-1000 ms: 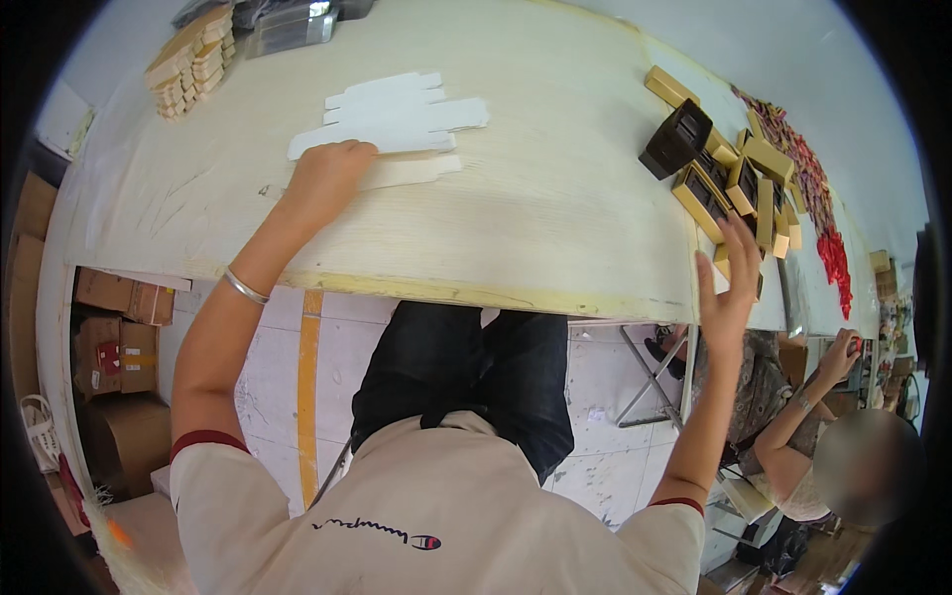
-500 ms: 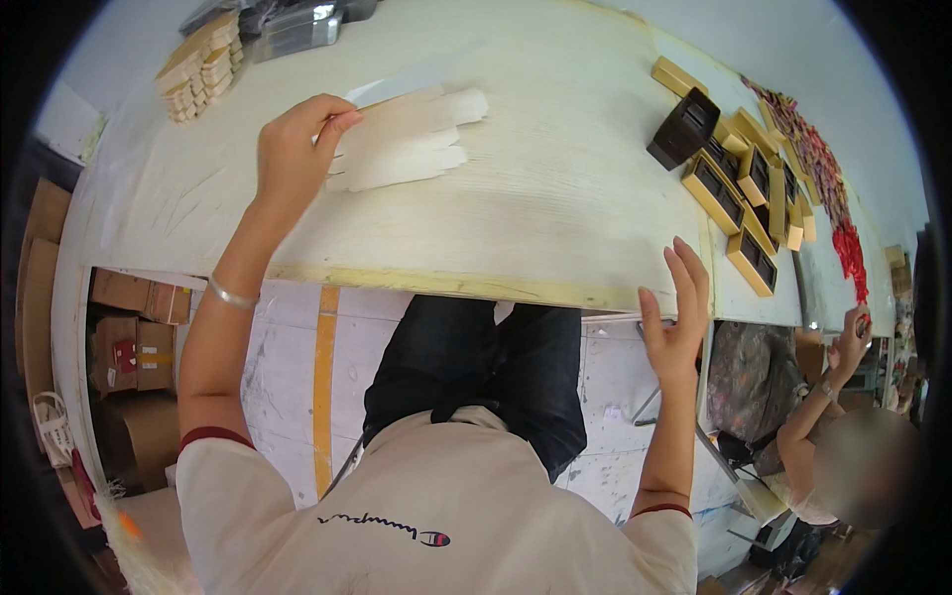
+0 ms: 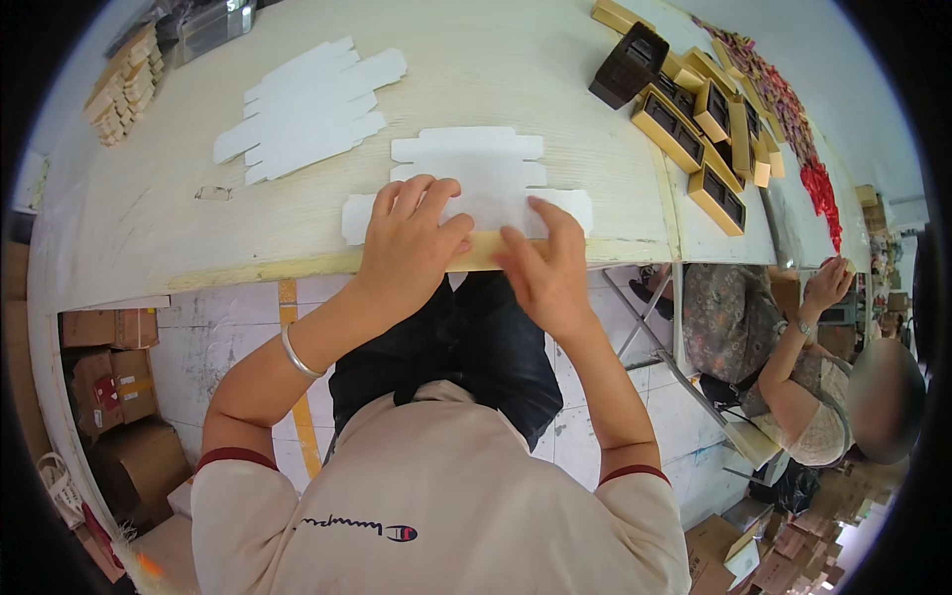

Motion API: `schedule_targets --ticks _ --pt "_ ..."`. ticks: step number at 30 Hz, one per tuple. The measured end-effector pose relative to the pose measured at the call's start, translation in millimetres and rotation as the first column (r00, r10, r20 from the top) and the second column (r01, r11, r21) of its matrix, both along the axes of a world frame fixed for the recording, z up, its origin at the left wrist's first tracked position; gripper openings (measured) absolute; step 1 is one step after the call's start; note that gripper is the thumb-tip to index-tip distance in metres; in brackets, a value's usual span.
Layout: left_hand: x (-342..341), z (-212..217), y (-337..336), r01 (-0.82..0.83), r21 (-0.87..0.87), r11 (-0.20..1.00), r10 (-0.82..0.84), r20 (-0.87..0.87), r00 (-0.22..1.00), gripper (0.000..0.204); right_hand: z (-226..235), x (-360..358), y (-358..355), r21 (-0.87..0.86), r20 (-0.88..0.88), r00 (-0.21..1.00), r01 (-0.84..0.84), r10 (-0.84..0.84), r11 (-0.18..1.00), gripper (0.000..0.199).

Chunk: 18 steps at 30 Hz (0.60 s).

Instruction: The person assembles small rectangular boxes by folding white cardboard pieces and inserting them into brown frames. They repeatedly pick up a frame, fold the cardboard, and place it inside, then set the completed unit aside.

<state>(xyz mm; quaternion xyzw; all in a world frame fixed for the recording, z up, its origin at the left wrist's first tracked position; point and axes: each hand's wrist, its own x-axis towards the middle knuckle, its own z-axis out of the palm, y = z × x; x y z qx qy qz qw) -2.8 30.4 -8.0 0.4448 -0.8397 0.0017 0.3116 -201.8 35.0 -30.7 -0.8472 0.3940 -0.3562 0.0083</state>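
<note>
At the table's (image 3: 535,74) near edge, before the seated person, lies a flattened box (image 3: 476,164) – left hand (image 3: 412,233) over its left part, right hand (image 3: 545,263) at its right. Beyond it to the left, well apart, lie more flattened boxes (image 3: 307,114); a pile of blocks (image 3: 124,84) sits in the far left corner, bags (image 3: 213,32) just beside it. On the right, small boxes (image 3: 669,134) cluster beside a container (image 3: 630,67), with a heap of small goods (image 3: 818,188) behind. Cartons (image 3: 134,367) sit below, left; a co-worker (image 3: 793,392) is at far right.
</note>
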Motion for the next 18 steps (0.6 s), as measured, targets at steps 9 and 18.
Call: schedule_targets --ticks 9,18 --pt "18 -11 13 0.097 0.289 0.952 -0.066 -0.115 0.991 0.013 5 8 0 0.079 -0.123 0.983 -0.127 0.136 0.989 0.018" --pt "11 17 5 -0.115 0.029 0.993 0.111 0.127 0.986 0.016 32 23 -25 0.443 -0.228 0.971 0.044 0.065 0.896 0.011"
